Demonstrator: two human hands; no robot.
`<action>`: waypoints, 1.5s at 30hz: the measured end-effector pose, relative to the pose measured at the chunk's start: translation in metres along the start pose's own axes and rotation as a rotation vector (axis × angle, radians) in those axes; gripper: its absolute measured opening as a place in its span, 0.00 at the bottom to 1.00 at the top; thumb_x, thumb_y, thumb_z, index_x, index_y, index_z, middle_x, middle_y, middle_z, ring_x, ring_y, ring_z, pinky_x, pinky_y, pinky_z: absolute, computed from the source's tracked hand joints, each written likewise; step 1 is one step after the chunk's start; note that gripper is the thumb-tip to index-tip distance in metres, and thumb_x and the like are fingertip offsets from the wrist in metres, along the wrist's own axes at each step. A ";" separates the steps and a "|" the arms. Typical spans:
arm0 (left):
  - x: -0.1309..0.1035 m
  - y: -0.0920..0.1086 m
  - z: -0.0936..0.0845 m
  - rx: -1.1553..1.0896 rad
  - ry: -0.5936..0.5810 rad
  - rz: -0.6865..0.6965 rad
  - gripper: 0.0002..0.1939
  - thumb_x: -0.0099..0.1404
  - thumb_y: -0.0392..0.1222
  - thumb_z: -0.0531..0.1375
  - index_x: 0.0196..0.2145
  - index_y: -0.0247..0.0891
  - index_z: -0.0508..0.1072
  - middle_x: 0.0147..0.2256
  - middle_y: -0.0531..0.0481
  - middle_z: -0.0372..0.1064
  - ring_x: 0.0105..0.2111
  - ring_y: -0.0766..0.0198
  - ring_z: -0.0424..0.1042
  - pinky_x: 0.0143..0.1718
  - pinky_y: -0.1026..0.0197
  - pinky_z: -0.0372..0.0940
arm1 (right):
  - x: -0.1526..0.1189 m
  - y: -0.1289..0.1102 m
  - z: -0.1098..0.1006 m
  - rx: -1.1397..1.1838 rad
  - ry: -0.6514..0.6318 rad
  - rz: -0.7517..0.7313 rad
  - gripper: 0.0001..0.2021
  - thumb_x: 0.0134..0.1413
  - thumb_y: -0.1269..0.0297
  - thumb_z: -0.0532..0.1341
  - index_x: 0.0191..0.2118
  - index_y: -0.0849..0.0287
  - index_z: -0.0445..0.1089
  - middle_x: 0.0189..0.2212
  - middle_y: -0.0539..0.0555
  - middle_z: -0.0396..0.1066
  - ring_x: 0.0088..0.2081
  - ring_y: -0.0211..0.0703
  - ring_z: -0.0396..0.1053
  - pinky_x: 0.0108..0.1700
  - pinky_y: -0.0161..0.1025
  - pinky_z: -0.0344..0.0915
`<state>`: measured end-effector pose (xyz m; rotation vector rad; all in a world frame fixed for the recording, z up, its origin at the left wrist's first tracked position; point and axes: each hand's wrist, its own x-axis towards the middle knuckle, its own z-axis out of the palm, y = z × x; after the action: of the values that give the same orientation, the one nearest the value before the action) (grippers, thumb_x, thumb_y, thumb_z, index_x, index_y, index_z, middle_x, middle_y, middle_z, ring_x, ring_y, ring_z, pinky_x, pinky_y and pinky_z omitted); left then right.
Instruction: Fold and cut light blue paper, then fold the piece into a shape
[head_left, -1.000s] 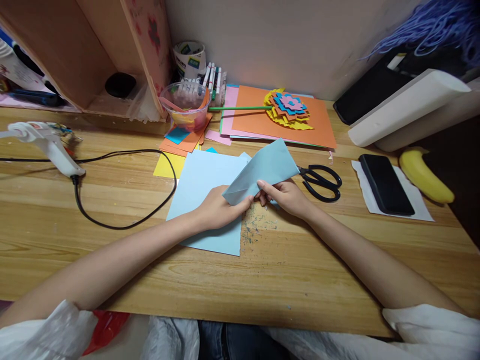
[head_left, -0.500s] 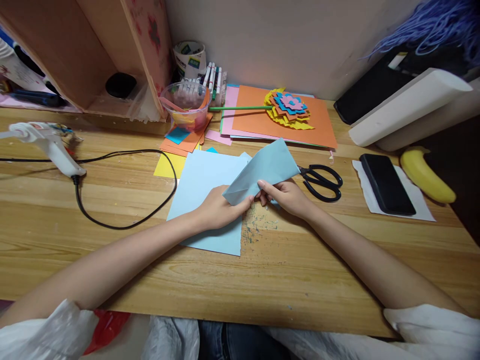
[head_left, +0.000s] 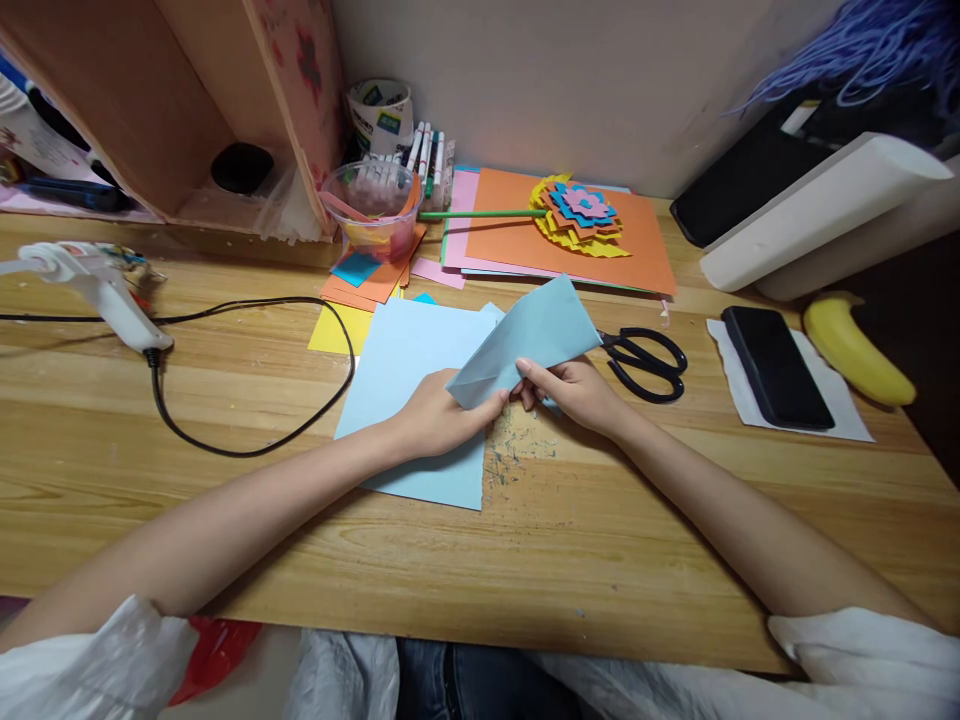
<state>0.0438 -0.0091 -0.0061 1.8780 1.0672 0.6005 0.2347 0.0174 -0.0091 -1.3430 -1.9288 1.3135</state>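
Observation:
A folded piece of light blue paper (head_left: 529, 335) is held up between both hands, tilted up to the right. My left hand (head_left: 442, 412) grips its lower left edge, thumb in front. My right hand (head_left: 574, 392) pinches the lower edge with its thumb in front and the fingers curled behind. Beneath my left hand a larger light blue sheet (head_left: 420, 345) lies on the table. Black-handled scissors (head_left: 646, 365) rest just right of the raised paper, their blades hidden behind it.
A glue gun (head_left: 101, 295) with a looping cord stands at left. Behind are a plastic cup (head_left: 373, 225), markers (head_left: 427, 155), coloured sheets (head_left: 502, 240) and a layered paper flower (head_left: 585, 212). At right lie a phone (head_left: 778, 367), a banana (head_left: 859, 350) and a white roll (head_left: 821, 215).

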 end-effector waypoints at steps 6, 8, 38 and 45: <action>0.001 0.000 -0.001 0.018 0.014 0.030 0.14 0.66 0.46 0.47 0.35 0.41 0.71 0.31 0.52 0.70 0.34 0.64 0.67 0.40 0.61 0.59 | 0.000 0.001 0.000 0.000 0.007 -0.013 0.24 0.56 0.50 0.52 0.17 0.59 0.69 0.19 0.52 0.70 0.26 0.38 0.66 0.33 0.35 0.60; 0.001 0.000 -0.001 0.029 0.010 0.036 0.15 0.66 0.46 0.46 0.34 0.40 0.70 0.31 0.51 0.70 0.35 0.64 0.67 0.41 0.60 0.59 | 0.000 0.001 0.000 -0.002 0.006 -0.022 0.24 0.56 0.50 0.52 0.17 0.59 0.69 0.19 0.52 0.70 0.25 0.37 0.66 0.32 0.35 0.60; 0.002 -0.003 -0.001 0.108 -0.001 0.064 0.14 0.67 0.45 0.46 0.40 0.42 0.70 0.35 0.52 0.70 0.35 0.64 0.67 0.41 0.60 0.60 | 0.000 -0.001 0.000 -0.021 0.008 -0.036 0.24 0.56 0.50 0.52 0.17 0.60 0.68 0.19 0.52 0.69 0.24 0.36 0.65 0.32 0.35 0.61; 0.001 -0.002 -0.001 0.123 -0.012 0.036 0.15 0.67 0.46 0.46 0.38 0.41 0.70 0.33 0.51 0.70 0.33 0.65 0.67 0.40 0.60 0.61 | 0.000 -0.002 0.000 -0.036 0.007 -0.033 0.25 0.57 0.50 0.51 0.17 0.60 0.68 0.19 0.52 0.70 0.25 0.37 0.66 0.32 0.35 0.60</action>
<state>0.0426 -0.0067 -0.0078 2.0089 1.0858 0.5538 0.2344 0.0172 -0.0075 -1.3254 -1.9701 1.2625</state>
